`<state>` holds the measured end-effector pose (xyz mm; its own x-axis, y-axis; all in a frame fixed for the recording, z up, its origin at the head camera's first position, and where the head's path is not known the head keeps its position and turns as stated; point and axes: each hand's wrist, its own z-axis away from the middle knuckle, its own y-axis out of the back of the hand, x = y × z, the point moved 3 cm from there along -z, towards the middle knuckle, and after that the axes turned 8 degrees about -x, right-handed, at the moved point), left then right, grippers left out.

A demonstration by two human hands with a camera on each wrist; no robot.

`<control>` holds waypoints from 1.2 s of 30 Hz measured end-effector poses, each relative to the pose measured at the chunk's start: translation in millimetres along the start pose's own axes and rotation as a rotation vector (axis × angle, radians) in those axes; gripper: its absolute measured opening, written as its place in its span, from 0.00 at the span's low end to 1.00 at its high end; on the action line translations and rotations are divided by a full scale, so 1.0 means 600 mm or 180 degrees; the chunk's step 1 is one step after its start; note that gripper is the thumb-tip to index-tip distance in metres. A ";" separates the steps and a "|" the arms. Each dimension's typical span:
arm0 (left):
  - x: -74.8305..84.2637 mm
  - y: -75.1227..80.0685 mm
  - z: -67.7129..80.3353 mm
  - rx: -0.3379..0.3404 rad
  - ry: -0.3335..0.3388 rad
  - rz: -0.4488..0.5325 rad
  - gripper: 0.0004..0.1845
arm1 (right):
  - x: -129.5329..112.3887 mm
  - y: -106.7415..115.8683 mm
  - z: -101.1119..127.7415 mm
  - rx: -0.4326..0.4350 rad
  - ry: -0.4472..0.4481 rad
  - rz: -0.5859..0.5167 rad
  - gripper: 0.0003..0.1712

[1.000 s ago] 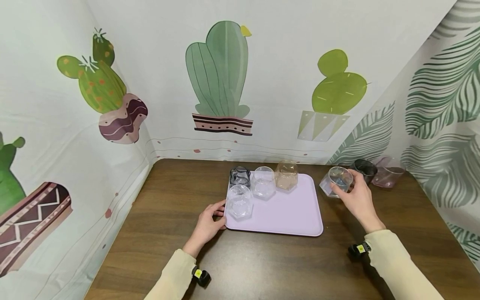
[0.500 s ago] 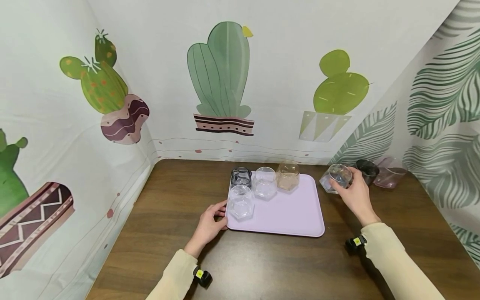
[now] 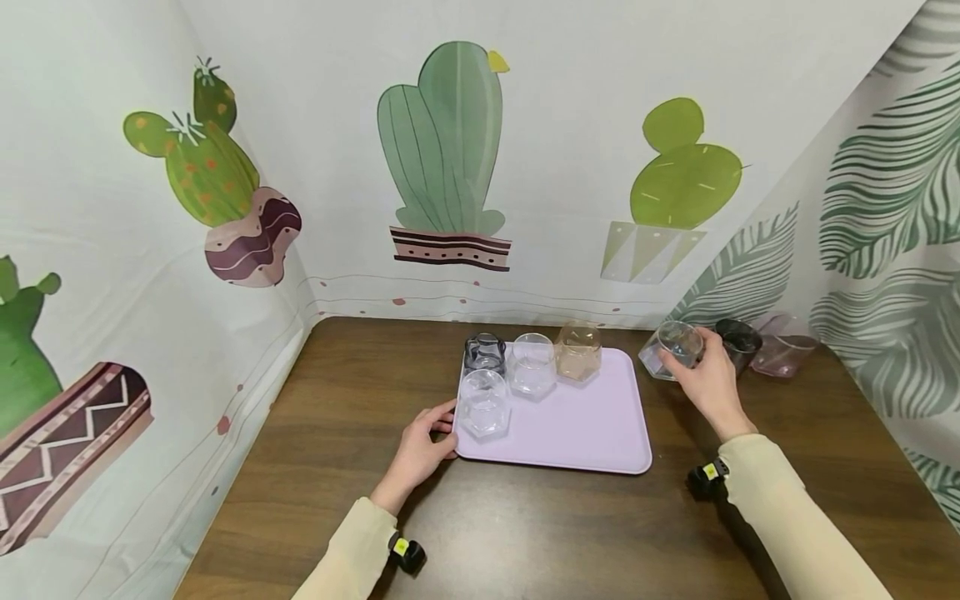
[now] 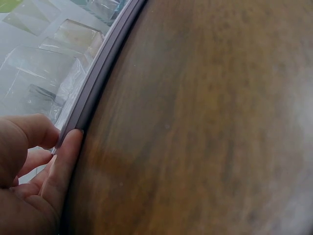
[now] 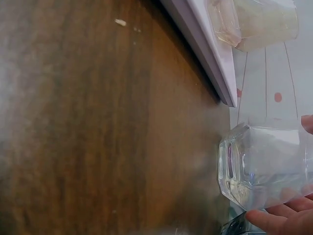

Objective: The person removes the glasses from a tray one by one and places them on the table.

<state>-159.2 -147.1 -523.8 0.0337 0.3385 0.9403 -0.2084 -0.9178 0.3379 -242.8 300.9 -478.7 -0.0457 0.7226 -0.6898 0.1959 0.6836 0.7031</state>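
Observation:
My right hand (image 3: 711, 383) holds a clear hexagonal-based glass (image 3: 662, 354) beyond the right back corner of the lilac tray (image 3: 592, 429). In the right wrist view, the glass (image 5: 269, 156) has its thick faceted base near the wooden table, with fingers (image 5: 271, 223) along one side and the thumb opposite. My left hand (image 3: 422, 450) grips the tray's left edge; the left wrist view shows thumb and fingers at the tray rim (image 4: 98, 81). On the tray stand a smoky glass (image 3: 484, 357), two clear glasses (image 3: 483, 410) and an amber glass (image 3: 578, 354).
Right of the held glass stand a black glass (image 3: 741, 343) and a pink glass (image 3: 783, 348), close to the side wall. A cactus-printed cloth (image 3: 555, 167) rises behind the wooden table (image 3: 352, 375).
My right hand has shifted slightly toward the back wall with the clear glass. The left hand keeps its grip on the tray, and the other glasses stand where they were.

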 end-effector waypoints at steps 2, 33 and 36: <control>0.011 0.000 0.003 -0.0016 -0.0018 0.0009 0.31 | -0.002 0.002 -0.002 -0.0007 -0.0011 0.0007 0.45; -0.006 -0.002 0.001 0.0003 -0.0187 -0.0022 0.31 | -0.010 0.013 -0.004 -0.0120 0.0005 0.0085 0.47; -0.007 -0.002 0.001 0.0009 -0.0178 -0.0043 0.31 | -0.014 0.014 0.004 -0.0090 0.0069 0.0039 0.45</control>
<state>-158.5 -147.7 -527.9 0.0911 0.3387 0.9365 -0.2049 -0.9139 0.3505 -238.5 300.2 -467.4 -0.0647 0.7328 -0.6774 0.1687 0.6771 0.7163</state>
